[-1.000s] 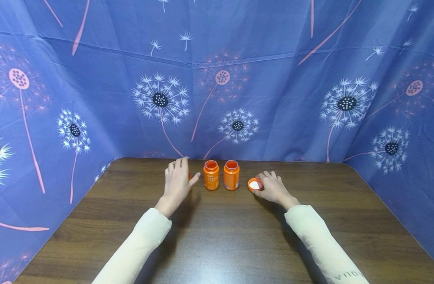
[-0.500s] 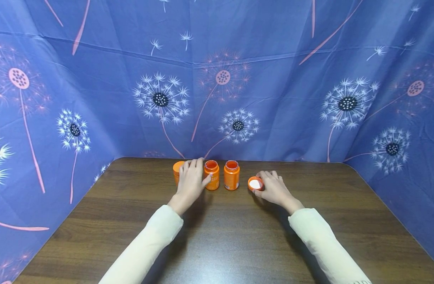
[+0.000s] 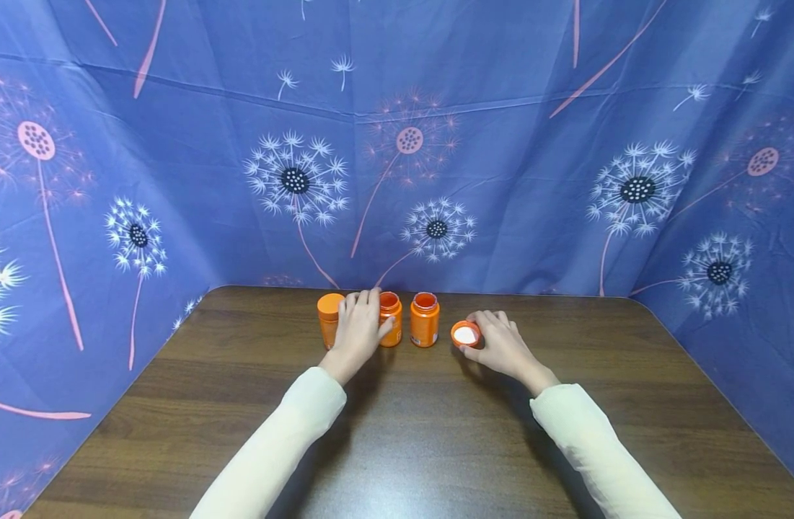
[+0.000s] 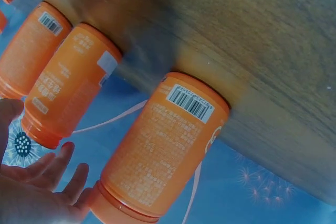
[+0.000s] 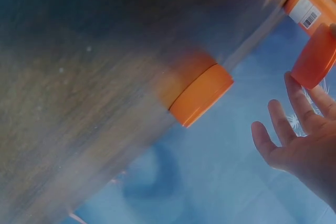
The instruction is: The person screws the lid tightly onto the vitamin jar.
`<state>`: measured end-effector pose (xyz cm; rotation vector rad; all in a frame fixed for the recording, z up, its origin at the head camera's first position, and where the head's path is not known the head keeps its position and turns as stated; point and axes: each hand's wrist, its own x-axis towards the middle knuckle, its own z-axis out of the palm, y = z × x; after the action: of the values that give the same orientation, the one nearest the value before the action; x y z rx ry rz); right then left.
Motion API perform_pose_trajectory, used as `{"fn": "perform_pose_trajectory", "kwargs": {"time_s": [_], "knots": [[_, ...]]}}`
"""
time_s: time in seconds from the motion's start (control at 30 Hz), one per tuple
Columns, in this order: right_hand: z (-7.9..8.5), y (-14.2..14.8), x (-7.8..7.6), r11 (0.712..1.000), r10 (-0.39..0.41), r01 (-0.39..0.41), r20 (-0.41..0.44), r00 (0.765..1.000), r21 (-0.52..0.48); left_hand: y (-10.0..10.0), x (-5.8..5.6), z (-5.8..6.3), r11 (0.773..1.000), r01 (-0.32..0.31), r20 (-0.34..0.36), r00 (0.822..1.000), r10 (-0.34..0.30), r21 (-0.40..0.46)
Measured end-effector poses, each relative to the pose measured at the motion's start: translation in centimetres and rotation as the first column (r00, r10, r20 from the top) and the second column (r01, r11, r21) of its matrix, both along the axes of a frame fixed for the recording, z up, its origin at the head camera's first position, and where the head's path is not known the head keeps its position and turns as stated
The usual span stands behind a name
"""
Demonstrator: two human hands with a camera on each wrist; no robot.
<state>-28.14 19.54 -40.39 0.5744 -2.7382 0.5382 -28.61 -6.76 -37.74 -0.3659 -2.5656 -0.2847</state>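
Note:
My right hand [image 3: 500, 347] pinches an orange screw lid [image 3: 465, 334] between thumb and fingers, its white inner side turned towards me. In the right wrist view this lid [image 5: 315, 59] is raised off the table. My left hand [image 3: 358, 326] reaches around the neck of the middle orange jar [image 4: 71, 82], fingers spread, thumb on one side and fingertips right at the rim. That jar is uncapped, as is the right-hand jar [image 3: 425, 322]. Left of my left hand stands a capped orange jar [image 3: 329, 310], partly hidden by it in the head view.
Another orange lid [image 5: 202, 95] lies on the table beyond my right hand, hidden in the head view. The brown wooden table [image 3: 435, 432] ends at a blue dandelion-print cloth [image 3: 513, 180] just behind the jars.
My left hand has left the capped jar and moved right to the middle jar. The right hand has stayed nearly in place with its lid, shifting slightly left.

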Motion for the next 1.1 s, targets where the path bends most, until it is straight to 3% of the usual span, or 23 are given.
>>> {"fn": "perform_pose_trajectory", "kwargs": {"time_s": [0.53,1.1], "knots": [[0.4,-0.5,0.4,0.999,0.031,-0.033,-0.053,0.998,-0.024,0.1,-0.6,-0.6,0.997,-0.016,-0.038,0.999,0.013,-0.08],[0.7,-0.5,0.9,0.995,0.066,-0.071,-0.078,0.995,-0.07,-0.1,0.7,-0.2,0.997,0.049,0.022,0.999,-0.048,-0.055]]}}
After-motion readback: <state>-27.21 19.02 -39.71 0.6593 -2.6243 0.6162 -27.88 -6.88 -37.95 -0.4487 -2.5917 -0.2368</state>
